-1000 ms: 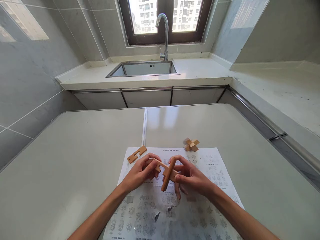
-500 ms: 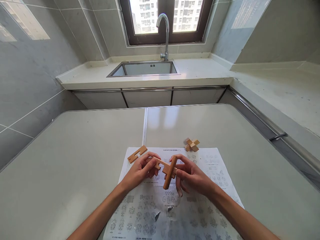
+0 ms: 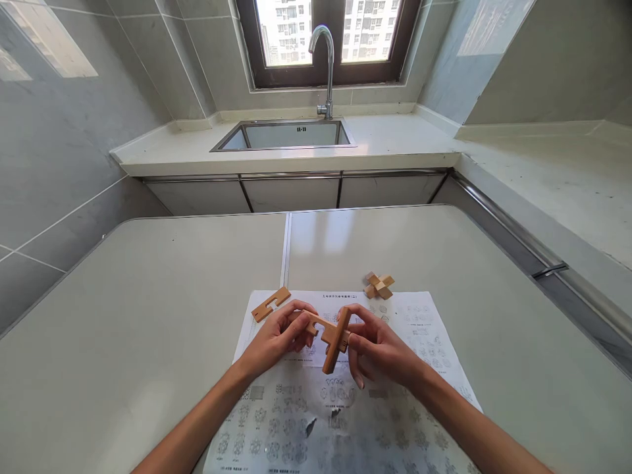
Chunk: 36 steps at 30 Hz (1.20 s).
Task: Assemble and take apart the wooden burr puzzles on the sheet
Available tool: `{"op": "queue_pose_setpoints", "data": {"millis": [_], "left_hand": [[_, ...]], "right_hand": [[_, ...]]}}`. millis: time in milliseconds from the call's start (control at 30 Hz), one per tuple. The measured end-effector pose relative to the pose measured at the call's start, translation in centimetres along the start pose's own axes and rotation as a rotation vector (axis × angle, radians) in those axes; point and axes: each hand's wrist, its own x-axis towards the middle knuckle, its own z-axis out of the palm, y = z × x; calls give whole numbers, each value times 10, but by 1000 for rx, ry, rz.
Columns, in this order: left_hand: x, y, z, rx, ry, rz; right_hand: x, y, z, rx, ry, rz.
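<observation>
Two wooden pieces are crossed between my hands, above a printed sheet (image 3: 296, 395). My left hand (image 3: 289, 329) pinches the left end of the notched wooden piece (image 3: 326, 330). The plain-looking wooden bar (image 3: 336, 345) crosses it at a slant, and my right hand (image 3: 378, 345) holds the pieces where they meet, at the right end. Past my left hand, a flat slotted wooden piece (image 3: 263, 311) lies on the sheet's upper left corner. An assembled wooden cross-shaped puzzle (image 3: 379, 286) sits at the sheet's top edge, beyond my right hand.
The sheet lies on a pale table (image 3: 123, 329) with a seam running away from me. Behind the table stand a counter (image 3: 395, 135), a sink (image 3: 291, 135) and a faucet (image 3: 330, 72) below a window. Tiled walls flank both sides.
The fingers of my right hand have shifted slightly around the joined pieces. The rest looks the same.
</observation>
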Motion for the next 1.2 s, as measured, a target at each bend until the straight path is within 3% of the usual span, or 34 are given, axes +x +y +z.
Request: {"op": "queue_pose_setpoints", "data": {"millis": [1200], "left_hand": [[0,5,4,13,48,-25]], "right_hand": [[-1,1,0,-28,84,14]]}}
